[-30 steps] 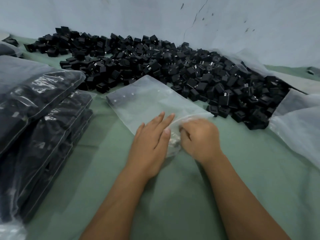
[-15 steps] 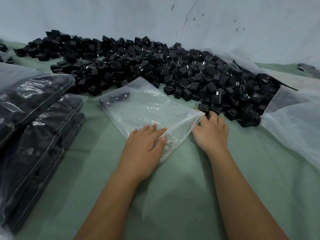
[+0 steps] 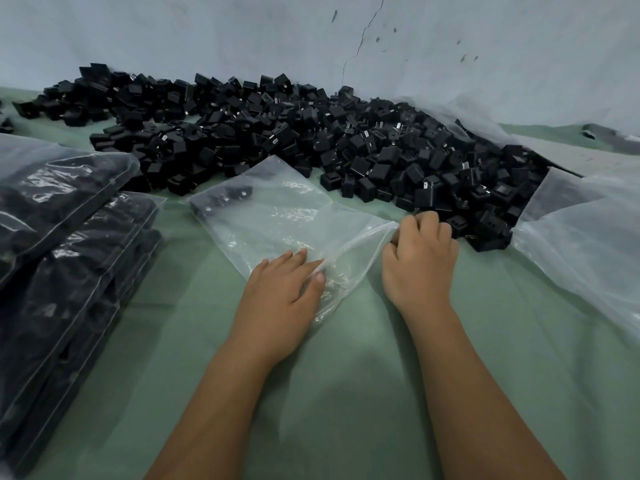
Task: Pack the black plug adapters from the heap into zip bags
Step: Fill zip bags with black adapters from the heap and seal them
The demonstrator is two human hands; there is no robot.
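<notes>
A large heap of black plug adapters [image 3: 311, 140] lies along the back of the green table. A clear zip bag [image 3: 277, 216] lies flat in front of it, with a few adapters [image 3: 221, 202] in its far left corner. My left hand [image 3: 284, 292] rests flat on the bag's near edge, fingers straight, thumb on the plastic. My right hand [image 3: 420, 258] sits at the bag's right corner, where the mouth gapes. Its fingers curl over adapters at the heap's near edge, and what lies under the palm is hidden.
Filled zip bags [image 3: 62, 237] of adapters are stacked at the left. A big, loose clear plastic sack [image 3: 581, 237] lies at the right, beside the heap. A pale wall [image 3: 450, 46] stands behind, and green table surface [image 3: 346, 375] shows between my forearms.
My right hand moved from the bag's mouth beside my left hand out to the bag's right corner, then curled its fingers onto the heap's edge. My left hand stayed on the bag.
</notes>
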